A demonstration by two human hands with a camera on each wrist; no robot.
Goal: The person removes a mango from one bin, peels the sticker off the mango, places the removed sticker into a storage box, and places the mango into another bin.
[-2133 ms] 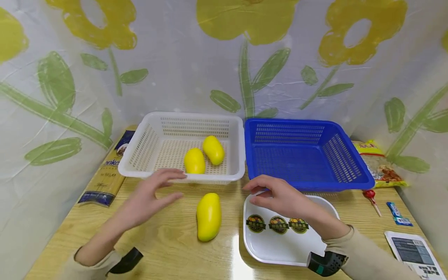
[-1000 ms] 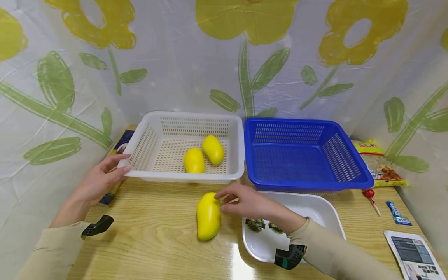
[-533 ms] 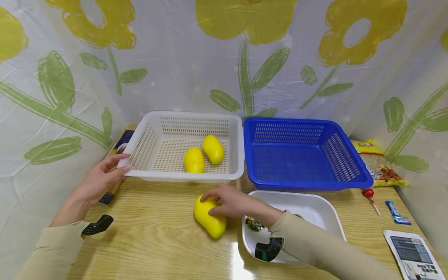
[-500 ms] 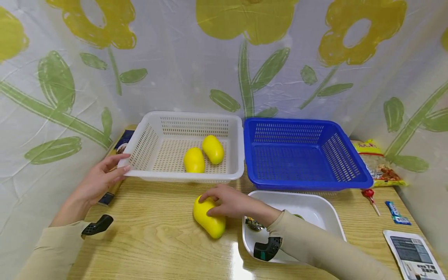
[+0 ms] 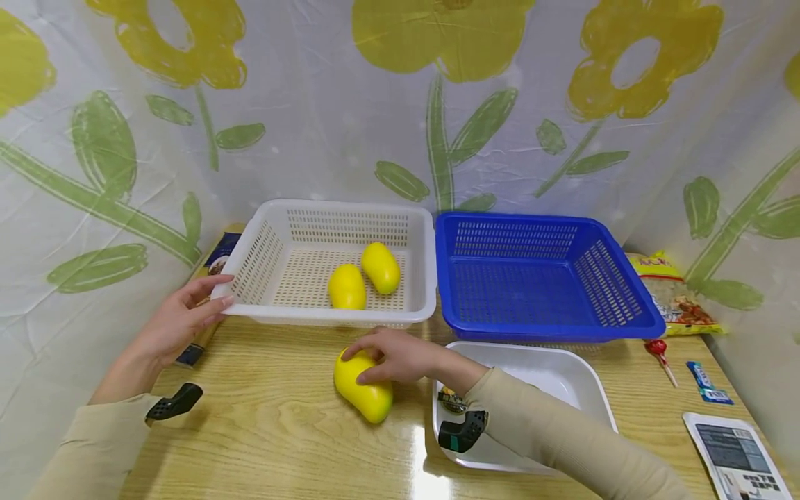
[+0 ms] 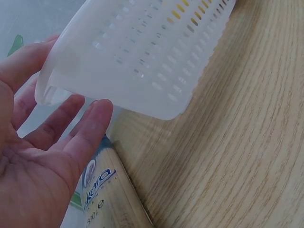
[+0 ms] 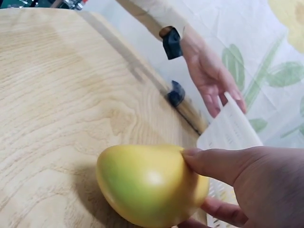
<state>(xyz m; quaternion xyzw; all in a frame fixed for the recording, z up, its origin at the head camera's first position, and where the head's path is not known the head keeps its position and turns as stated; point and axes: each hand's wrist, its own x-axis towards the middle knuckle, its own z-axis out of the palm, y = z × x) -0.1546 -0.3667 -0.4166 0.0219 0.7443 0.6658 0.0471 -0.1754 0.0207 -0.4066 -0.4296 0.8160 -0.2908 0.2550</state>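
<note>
My right hand (image 5: 403, 355) grips a yellow mango (image 5: 362, 392) over the table in front of the white basket, thumb on one side and fingers across its upper end. The right wrist view shows a greenish tint on the blunt end of the mango (image 7: 142, 185); part of the fingers is hidden behind it. At its front left corner, the white plastic basket (image 5: 300, 312) has its rim pinched by my left hand (image 5: 175, 323). From the left wrist, this hand (image 6: 45, 166) wraps that corner. Two more mangoes (image 5: 381, 267) lie inside the basket.
A blue basket (image 5: 550, 330) stands right of the white one. Before it sits a white tray (image 5: 600, 396) with a round sticker (image 5: 451, 400), partly under my right forearm. A pasta bag (image 6: 111, 190) lies at left; a nut bag, lollipop (image 5: 659, 351), small blue packet and white pouch (image 5: 737, 451) lie at right.
My left hand has gone left to the white basket's corner and taken hold. From above the tray, my right hand has moved left, gripped the mango, turned it and shifted it slightly left.
</note>
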